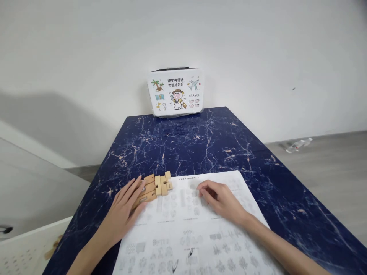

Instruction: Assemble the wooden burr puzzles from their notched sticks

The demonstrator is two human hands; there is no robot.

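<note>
Several notched wooden puzzle pieces (163, 184) lie side by side at the top left of a white printed sheet (172, 233). Small numbers are marked on some of them. My left hand (126, 204) rests on the left part of these pieces with its fingers stretched out, covering some of them. Over the upper right of the sheet is my right hand (219, 196), its fingers curled in toward the thumb. Nothing shows between those fingertips. The sheet bears rows of faint diagrams and lines of small print.
The sheet lies on a dark blue marbled table (183, 145). A white case (176, 91) with cartoon prints stands at the far edge against the wall. At the lower left is a white perforated basket (25, 248) with wooden pieces. A clear plastic bottle (298, 145) lies on the floor at right.
</note>
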